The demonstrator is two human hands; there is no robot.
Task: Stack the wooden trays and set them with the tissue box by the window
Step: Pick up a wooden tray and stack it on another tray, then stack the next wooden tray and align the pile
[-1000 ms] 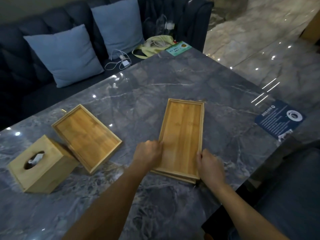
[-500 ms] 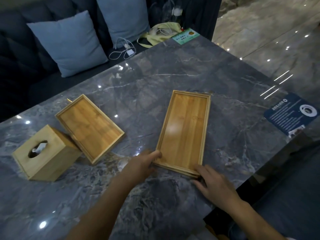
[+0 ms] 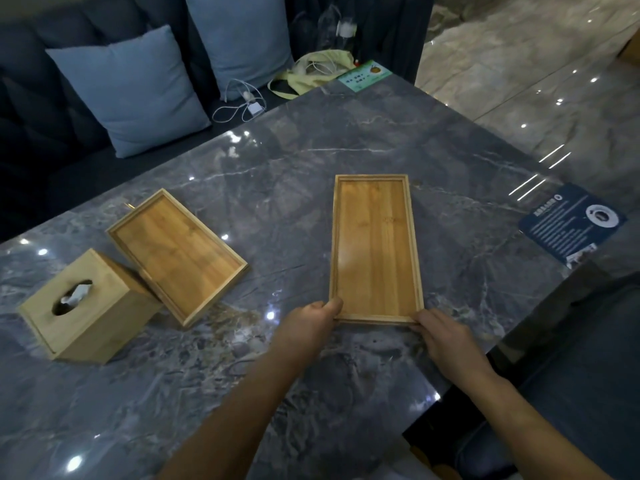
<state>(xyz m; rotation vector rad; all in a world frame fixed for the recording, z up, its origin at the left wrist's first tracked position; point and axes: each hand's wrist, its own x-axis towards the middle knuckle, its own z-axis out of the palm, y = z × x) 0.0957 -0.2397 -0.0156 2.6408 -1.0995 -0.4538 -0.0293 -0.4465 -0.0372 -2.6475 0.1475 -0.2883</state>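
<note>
Here, both arms reach forward, the left hand (image 3: 311, 318) pinching the long tray (image 3: 375, 249) at its near left corner, the right hand (image 3: 446, 337) gripping its near right corner.

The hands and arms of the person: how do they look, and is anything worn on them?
Both the left hand and the right hand are bare: no gloves, and no rings or watch that can be seen. Both forearms are bare as far as the picture's lower edge; no sleeve shows. No cables or markings are visible on them.
</note>
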